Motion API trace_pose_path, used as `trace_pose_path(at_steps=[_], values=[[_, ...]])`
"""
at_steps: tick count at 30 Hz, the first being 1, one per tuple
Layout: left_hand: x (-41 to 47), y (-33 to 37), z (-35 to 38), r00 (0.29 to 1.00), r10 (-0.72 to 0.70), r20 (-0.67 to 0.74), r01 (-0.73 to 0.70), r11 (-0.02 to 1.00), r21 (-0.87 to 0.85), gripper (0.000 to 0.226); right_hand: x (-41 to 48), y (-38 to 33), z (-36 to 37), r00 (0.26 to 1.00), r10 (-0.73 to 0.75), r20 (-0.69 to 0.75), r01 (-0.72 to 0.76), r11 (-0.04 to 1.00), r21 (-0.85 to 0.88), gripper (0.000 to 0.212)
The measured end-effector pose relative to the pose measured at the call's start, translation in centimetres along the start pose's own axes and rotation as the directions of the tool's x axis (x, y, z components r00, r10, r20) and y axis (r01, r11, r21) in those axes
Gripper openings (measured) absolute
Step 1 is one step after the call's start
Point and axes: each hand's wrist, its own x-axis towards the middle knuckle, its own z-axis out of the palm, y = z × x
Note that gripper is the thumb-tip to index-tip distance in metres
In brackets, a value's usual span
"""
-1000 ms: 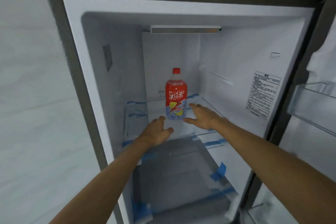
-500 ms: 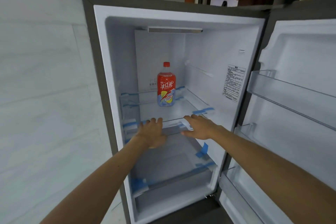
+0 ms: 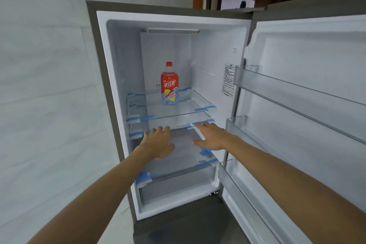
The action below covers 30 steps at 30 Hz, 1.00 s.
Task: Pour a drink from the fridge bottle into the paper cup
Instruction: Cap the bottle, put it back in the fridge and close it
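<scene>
While the fridge door (image 3: 309, 89) stands open, both hands are held out flat in front of the compartment, and nothing is gripped. The left hand (image 3: 158, 142) is spread with fingers loosely extended; the right hand (image 3: 213, 136) is likewise open, palm down. Neither grip is closed on anything. The iced-tea bottle (image 3: 169, 85) is seen upright on the upper glass shelf (image 3: 198, 107), its red cap (image 3: 169, 64) on top and its long axis vertical. From either grip it lies above and farther in, well apart, roughly between the two. The left hand is judged marginally nearer. A reach upward and inward is called for. No paper cup is visible.
</scene>
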Motion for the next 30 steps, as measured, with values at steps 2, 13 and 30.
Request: trace_pose_path(at_steps=[2,13,30], values=[[-1.6,1.2,0.2,1.0,-0.023,-0.017,0.023,1.0,0.002,0.056,-2.0,0.3,0.2,1.0,-0.014,-0.002,0.014,1.0,-0.014,0.078],[-10.7,5.1,0.7,0.995,-0.093,-0.031,0.093,0.996,0.012,0.053,-11.0,-0.1,1.6,0.997,-0.076,-0.024,0.077,0.997,0.027,0.07],[-21.2,0.9,-0.4,0.999,-0.028,-0.046,0.028,1.0,0.009,0.064,-17.7,-7.4,2.4,0.999,-0.046,-0.02,0.046,0.999,0.026,0.069]])
